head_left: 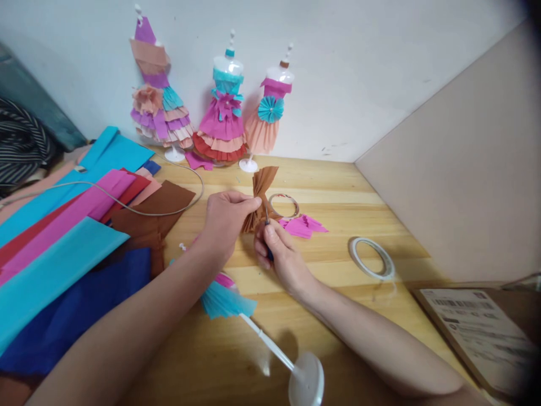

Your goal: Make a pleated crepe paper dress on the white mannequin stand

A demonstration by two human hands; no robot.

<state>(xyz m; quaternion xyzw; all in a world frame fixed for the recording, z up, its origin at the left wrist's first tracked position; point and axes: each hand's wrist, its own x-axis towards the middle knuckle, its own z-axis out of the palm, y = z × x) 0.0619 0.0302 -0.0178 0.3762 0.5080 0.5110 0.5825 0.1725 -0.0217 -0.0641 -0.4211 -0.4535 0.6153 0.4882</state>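
Between its thumb and fingers, my left hand pinches a brown pleated crepe paper fan at its gathered middle. Close beside it, my right hand grips a dark-handled tool with a thin metal shaft, whose tip is by the brown paper; its exact kind is unclear. Below my left forearm lies a small dress stand on its side, wearing a turquoise pleated skirt; its upper part is partly hidden. Just past my right hand are a patterned ring of tape and a pink pleated paper piece.
Three stands in paper dresses are upright by the wall. Coloured crepe sheets pile up at left, crossed by a thin grey cable. A white tape roll and a labelled cardboard box are at right.
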